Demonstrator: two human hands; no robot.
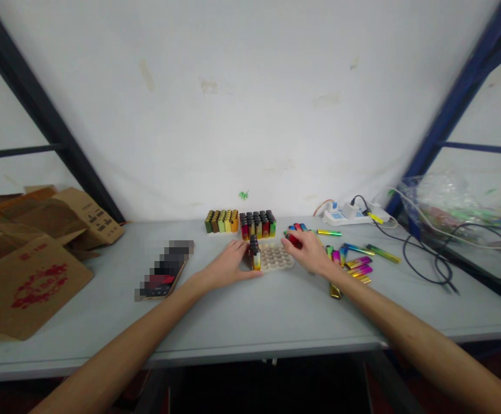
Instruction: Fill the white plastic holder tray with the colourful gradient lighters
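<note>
Head view: your left hand (pixel 227 265), half spread, seemingly steadies the tray (pixel 277 264)'s upright lighters (pixel 256 258); your right hand (pixel 309 250) pinches a red lighter (pixel 292 240).

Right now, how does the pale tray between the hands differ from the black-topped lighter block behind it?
The pale tray shows many bare cells; the lighter block is packed. The tray's lighters line its left end; the block's stand across its width. Both have upright lighters with black tops.
</note>
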